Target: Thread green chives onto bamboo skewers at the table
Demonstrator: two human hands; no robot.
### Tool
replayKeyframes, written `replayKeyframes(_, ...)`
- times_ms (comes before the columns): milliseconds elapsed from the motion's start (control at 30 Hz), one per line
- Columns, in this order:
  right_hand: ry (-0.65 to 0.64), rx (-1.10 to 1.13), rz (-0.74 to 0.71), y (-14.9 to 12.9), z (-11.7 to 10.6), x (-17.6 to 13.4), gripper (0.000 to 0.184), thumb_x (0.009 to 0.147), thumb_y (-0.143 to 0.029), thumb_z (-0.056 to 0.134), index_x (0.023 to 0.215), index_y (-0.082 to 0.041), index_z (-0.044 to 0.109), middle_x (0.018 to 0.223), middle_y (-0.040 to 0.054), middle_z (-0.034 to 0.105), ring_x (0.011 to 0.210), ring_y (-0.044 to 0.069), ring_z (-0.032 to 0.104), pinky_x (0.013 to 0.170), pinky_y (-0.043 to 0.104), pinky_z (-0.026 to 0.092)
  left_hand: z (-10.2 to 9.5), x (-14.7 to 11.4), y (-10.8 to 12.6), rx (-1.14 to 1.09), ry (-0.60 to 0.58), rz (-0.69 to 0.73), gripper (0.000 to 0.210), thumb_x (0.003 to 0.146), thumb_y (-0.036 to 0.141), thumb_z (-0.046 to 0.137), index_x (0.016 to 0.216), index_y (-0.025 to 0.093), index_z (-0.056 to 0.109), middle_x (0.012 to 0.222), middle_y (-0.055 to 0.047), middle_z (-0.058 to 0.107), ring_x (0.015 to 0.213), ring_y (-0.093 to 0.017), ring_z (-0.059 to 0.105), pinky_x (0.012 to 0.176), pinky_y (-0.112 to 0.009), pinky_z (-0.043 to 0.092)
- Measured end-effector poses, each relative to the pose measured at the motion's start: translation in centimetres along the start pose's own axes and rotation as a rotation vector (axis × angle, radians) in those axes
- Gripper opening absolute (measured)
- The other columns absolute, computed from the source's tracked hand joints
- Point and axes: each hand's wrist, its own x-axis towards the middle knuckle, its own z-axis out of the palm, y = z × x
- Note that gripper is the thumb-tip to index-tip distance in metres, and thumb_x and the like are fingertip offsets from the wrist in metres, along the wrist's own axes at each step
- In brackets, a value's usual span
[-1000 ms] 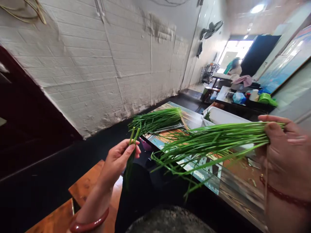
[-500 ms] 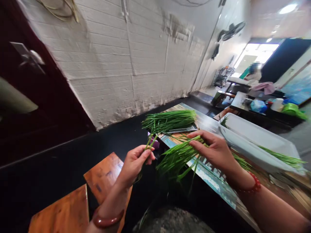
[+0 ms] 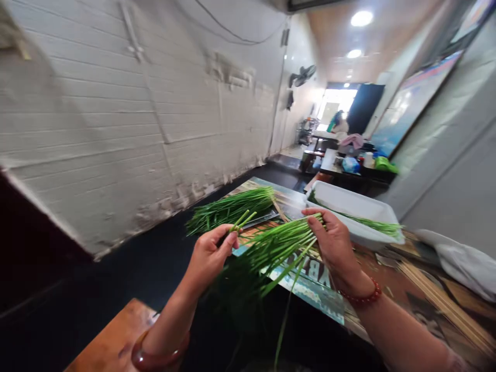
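My right hand (image 3: 331, 240) is closed round the pale stem ends of a bunch of garlic chives (image 3: 281, 243), whose green leaves fan down and to the left, one long blade dangling low. My left hand (image 3: 215, 253) pinches a few loose chive stems (image 3: 243, 221) between thumb and fingers, to the left of the bunch and apart from its stem ends. Behind both hands a larger pile of chives (image 3: 234, 206) lies on the low table (image 3: 321, 299). More chives (image 3: 372, 223) rest in a white plastic tub (image 3: 354, 201) at the right.
A wooden stool top (image 3: 112, 336) is at the lower left. White brick wall (image 3: 194, 113) runs along the left. Wooden strips (image 3: 445, 299) and a white plastic bag (image 3: 467, 266) lie at the right. Farther back, a person (image 3: 341, 124) is near cluttered tables.
My view has swung to the right, so the door has mostly left the picture. Both hands keep their hold; the stems in my left hand now tilt more to the right.
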Motion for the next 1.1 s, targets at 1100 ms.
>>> replayKeyframes(1100,0.258,0.110,0.314,19.8,-9.9,-1.0,0.037,0.080,-0.050,0.063,0.092,-0.016,0.070,0.092,0.0065,0.072,0.085,0.021,0.064,0.078,0.033,0.047,20.5,7.4,-1.9,-0.313,-0.455,-0.317,0.027,0.080,0.040,0.065,0.085,0.014,0.060,0.072,-0.003,0.067,0.059,-0.012,0.059,0.057,-0.023,0.044)
